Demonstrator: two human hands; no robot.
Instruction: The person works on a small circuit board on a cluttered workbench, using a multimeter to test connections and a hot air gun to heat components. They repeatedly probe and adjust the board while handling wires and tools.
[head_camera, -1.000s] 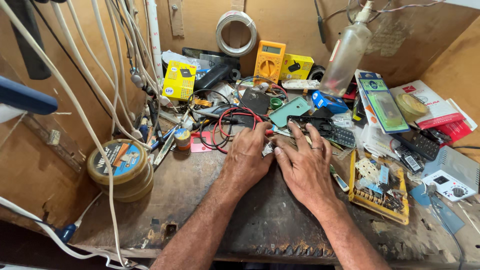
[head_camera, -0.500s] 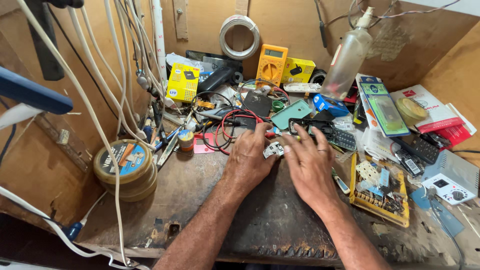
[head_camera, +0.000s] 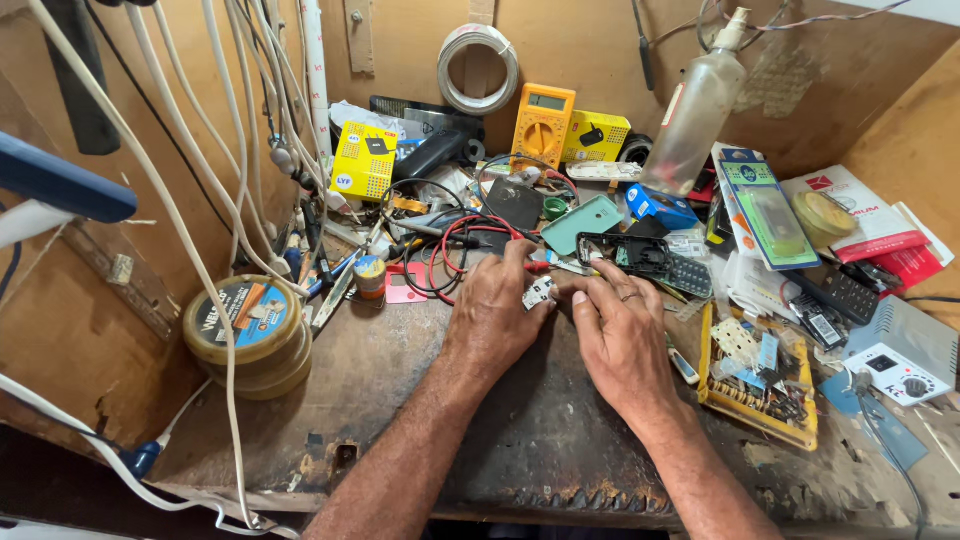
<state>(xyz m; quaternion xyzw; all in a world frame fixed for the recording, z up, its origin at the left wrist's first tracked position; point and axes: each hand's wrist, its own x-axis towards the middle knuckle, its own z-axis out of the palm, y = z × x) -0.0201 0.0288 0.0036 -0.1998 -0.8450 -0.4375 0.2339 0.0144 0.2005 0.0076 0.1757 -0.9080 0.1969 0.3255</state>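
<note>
On the worn dark workbench (head_camera: 400, 400), left hand (head_camera: 497, 315) and right hand (head_camera: 620, 335) lie palm-down (knuckles up), fingertips pinching a small white circuit part (head_camera: 539, 293) between them, near the red wire loop (head_camera: 455, 250).

Beyond your left hand (head_camera: 497, 312) a yellow multimeter (head_camera: 542, 124) leans on the back wall beside a clear spray bottle (head_camera: 700, 105). Left of that hand you have stacked round tins (head_camera: 247, 333); right of your right hand (head_camera: 620, 340), a yellow parts tray (head_camera: 757, 376) on the worktop (head_camera: 520, 440).

Two hands (head_camera: 500, 310) (head_camera: 620, 335); one multimeter (head_camera: 542, 125); two yellow boxes (head_camera: 364, 160) (head_camera: 596, 136)
</note>
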